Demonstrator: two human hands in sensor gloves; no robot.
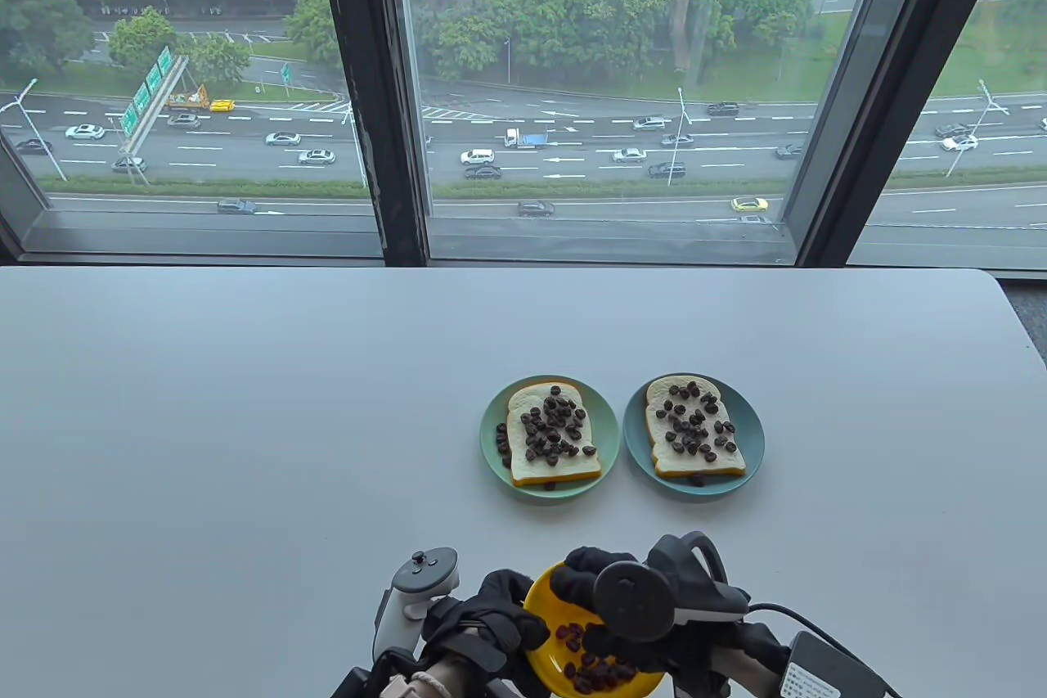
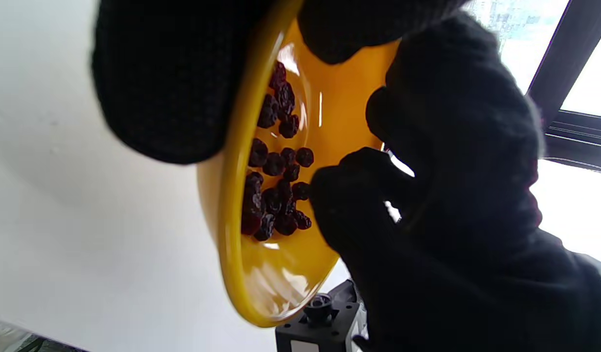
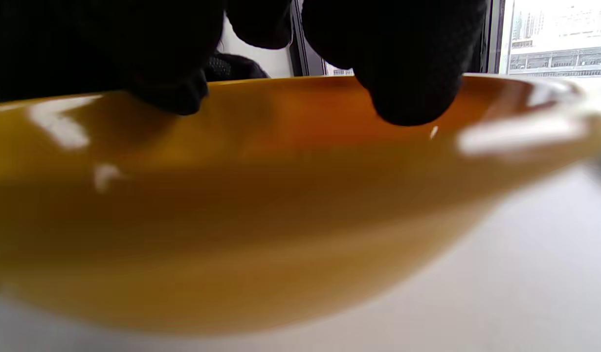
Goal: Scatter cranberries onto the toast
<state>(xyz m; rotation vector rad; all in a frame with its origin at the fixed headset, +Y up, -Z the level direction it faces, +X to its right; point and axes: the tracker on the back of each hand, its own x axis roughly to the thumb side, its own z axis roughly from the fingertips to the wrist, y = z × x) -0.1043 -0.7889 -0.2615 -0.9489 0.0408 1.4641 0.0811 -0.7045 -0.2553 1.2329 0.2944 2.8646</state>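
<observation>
Pooling dark wrinkled cranberries [image 2: 276,171] low in tilted glossy yellow dish [image 2: 232,274].

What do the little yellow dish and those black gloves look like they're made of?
The small yellow dish looks like glazed ceramic or glossy plastic: bright window highlights glare on its smooth surface. Which one, I cannot tell. The black glove on the left hand looks like knitted fabric, matte with a fine woven grain.

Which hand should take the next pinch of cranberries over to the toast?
Right. The left hand grips the yellow dish's rim, steadying it, while the right hand's fingertips are already in among the cranberries. Both toasts sit ahead on their plates.
</observation>
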